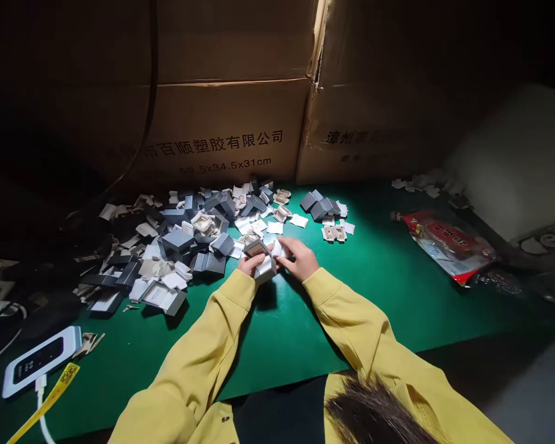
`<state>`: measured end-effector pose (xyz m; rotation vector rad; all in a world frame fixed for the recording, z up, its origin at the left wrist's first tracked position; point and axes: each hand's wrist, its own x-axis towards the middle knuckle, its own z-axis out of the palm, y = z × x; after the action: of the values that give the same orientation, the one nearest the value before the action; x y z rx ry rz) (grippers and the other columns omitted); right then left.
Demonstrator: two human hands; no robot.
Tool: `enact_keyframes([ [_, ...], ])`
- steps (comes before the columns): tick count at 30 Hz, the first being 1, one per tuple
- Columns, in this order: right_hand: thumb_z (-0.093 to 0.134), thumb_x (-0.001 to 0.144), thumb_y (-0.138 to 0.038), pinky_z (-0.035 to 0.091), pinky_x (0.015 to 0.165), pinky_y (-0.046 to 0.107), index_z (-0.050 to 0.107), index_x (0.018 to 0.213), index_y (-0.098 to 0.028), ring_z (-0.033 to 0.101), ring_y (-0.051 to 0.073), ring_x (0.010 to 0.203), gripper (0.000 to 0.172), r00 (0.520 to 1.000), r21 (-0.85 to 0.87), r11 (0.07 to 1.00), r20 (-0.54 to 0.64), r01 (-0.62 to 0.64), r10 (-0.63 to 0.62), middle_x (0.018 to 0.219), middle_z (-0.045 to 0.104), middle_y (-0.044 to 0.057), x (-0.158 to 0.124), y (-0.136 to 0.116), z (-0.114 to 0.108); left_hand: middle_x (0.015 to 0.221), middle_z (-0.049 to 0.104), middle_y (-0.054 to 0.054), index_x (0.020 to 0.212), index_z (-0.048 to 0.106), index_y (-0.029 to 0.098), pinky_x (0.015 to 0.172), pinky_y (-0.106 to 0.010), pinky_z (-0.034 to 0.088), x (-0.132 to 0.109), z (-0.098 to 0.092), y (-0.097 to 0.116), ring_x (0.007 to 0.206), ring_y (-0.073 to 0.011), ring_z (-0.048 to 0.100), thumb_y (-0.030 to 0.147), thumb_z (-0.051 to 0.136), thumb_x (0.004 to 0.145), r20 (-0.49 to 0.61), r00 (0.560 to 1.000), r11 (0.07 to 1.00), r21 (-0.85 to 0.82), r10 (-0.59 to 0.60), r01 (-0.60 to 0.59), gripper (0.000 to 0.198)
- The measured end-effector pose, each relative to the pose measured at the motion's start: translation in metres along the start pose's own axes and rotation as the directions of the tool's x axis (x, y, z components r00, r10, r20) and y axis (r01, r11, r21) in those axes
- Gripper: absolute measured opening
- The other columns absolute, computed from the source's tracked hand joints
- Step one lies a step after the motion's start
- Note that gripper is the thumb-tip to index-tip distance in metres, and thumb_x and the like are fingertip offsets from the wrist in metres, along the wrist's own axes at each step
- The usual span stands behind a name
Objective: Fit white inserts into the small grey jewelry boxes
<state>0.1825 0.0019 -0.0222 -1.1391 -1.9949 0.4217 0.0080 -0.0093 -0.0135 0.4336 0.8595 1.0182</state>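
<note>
My left hand [251,264] is closed around a small grey cardboard box [265,270] held above the table. The box shows a white side and a brownish panel with print too small to read. On the other side, my right hand [300,259] pinches a white paper piece [278,249] against the box's right edge; whether the piece is joined to the box I cannot tell. Just left of my hands lies a heap of small grey boxes [178,239] mixed with white and tan card pieces. A smaller group of grey boxes [321,208] lies beyond my right hand.
Large cardboard cartons [231,117] stand along the back of the green table [379,290]. A red and clear plastic bag [451,243] lies at the right. At the front left are a white device with a dark screen [44,357], a cable and a yellow strap [50,398].
</note>
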Motion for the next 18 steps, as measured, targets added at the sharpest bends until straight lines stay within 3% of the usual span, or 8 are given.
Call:
enact_keyframes([
  [4,0.06,0.08,-0.027,0.049,0.097,0.041,0.058,0.12,-0.021,0.059,0.024,0.111,0.041,0.999,0.016,1.0,-0.047,0.014,-0.014,0.118,0.065,0.01,0.0,-0.003,-0.001,0.096,0.072,-0.013,0.104,0.068,0.008,0.086,-0.042,0.055,0.001,0.0,-0.003,0.098,-0.0305,0.066,0.014,0.07,0.06,0.058,0.998,0.999,0.042,0.031,-0.033,0.045],
  [9,0.057,0.08,-0.025,0.051,0.095,0.04,0.059,0.119,-0.022,0.059,0.024,0.111,0.04,0.995,0.009,1.0,-0.103,0.013,-0.012,0.117,0.065,0.009,0.0,-0.005,0.0,0.109,0.07,-0.012,0.103,0.069,0.011,0.09,-0.04,0.053,-0.004,0.004,-0.005,0.111,-0.0329,0.06,0.008,0.074,0.053,0.061,0.994,0.991,0.093,0.09,-0.095,0.05],
  [13,0.056,0.082,-0.025,0.049,0.097,0.043,0.058,0.121,-0.022,0.058,0.025,0.111,0.039,0.995,0.006,0.998,-0.075,0.064,-0.063,0.118,0.064,0.009,0.001,-0.003,-0.002,0.112,0.068,-0.011,0.099,0.07,0.013,0.093,-0.042,0.052,-0.008,0.008,-0.004,0.114,-0.033,0.058,0.009,0.072,0.055,0.067,0.993,0.988,0.114,0.1,-0.108,0.044],
  [18,0.054,0.085,-0.031,0.047,0.099,0.045,0.056,0.123,-0.021,0.057,0.026,0.112,0.039,0.994,-0.003,0.995,-0.026,0.103,-0.103,0.12,0.062,0.011,0.001,-0.001,-0.005,0.106,0.07,-0.008,0.097,0.07,0.015,0.087,-0.045,0.054,-0.01,0.009,-0.001,0.1,-0.0298,0.064,0.013,0.068,0.059,0.113,0.991,0.988,0.124,0.075,-0.089,0.038],
])
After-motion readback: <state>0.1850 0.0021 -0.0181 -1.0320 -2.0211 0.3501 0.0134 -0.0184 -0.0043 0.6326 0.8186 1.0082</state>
